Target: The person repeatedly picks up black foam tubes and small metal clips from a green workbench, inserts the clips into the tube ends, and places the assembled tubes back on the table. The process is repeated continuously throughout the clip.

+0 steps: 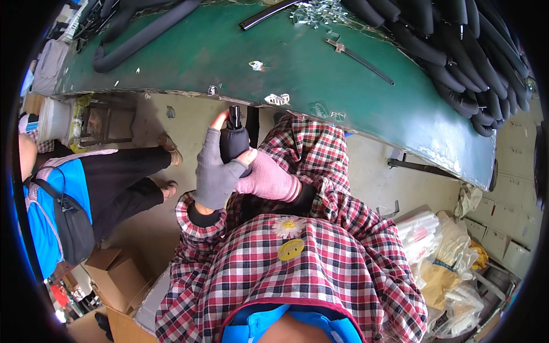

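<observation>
Closest to the camera, a red-and-white checked smock (pixel 297 274) with a daisy patch is seen, its sleeves rising toward the hands. A short black foam-covered piece (pixel 233 143) is held upright just below the near edge of the green tabletop (pixel 229 51), over the floor rather than on the tabletop. It is gripped from the left by the left hand (pixel 214 171) in a grey glove, whose fingers are wrapped round the foam, one bare fingertip raised beside the dark stub at its top. The right hand (pixel 267 180), in a pink glove, is pressed against the lower side of the piece, thumb laid on the foam; the rest of its fingers are hidden behind, so their closing cannot be told. The two-handed hold appears meant to steady the foam sleeve on whatever lies inside it, which cannot be made out.

At the left edge, a seated person in a blue top (pixel 57 200) is cut off by the rim. Farther off, on the tabletop, black foam tubes (pixel 457 63) are heaped at the far right corner, with a thin metal rod (pixel 360 60) and small metal clips (pixel 317 11) near them.
</observation>
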Demonstrator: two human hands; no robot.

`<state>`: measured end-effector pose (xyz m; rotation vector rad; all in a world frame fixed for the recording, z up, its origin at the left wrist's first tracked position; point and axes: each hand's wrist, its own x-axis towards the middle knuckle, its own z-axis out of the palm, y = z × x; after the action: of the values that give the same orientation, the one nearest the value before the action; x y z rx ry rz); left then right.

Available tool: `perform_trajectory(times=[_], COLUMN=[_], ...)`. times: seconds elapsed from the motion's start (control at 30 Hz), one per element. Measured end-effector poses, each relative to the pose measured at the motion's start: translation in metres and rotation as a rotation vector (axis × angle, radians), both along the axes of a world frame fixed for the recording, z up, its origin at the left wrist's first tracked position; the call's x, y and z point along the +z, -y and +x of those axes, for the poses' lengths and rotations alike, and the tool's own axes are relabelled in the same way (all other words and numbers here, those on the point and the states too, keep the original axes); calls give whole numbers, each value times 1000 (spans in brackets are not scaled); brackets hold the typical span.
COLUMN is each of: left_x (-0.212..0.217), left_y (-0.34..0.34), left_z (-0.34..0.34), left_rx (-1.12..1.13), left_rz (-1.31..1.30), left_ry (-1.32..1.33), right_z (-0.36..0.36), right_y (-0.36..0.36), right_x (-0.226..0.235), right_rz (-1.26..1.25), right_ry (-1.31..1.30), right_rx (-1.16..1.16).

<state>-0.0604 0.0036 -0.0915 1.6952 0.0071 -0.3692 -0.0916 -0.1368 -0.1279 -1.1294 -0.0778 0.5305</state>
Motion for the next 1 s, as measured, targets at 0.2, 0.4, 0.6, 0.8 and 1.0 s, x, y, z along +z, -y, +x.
perform_trajectory(times=[0.2, 0.4, 0.6, 0.8, 1.0], left_x=[-4, -20, -24, -10, -7], left_y=[9, 12, 11, -8, -13], left_z=[-2, 1, -4, -3, -5], left_rx=[195, 238, 78, 87, 52], left_rz=[0, -101, 81, -89, -220], left_ry=[50, -57, 48, -100, -108], right_z=[-3, -15, -25, -6, 9], right_y=[-5, -10, -8, 17, 17], right_x=[-31, -31, -46, -32, -3], right_rz=[-317, -279, -321, -1, 167], right_ry=[335, 150, 198, 38, 6], right_rx=[4, -29, 99, 16, -244])
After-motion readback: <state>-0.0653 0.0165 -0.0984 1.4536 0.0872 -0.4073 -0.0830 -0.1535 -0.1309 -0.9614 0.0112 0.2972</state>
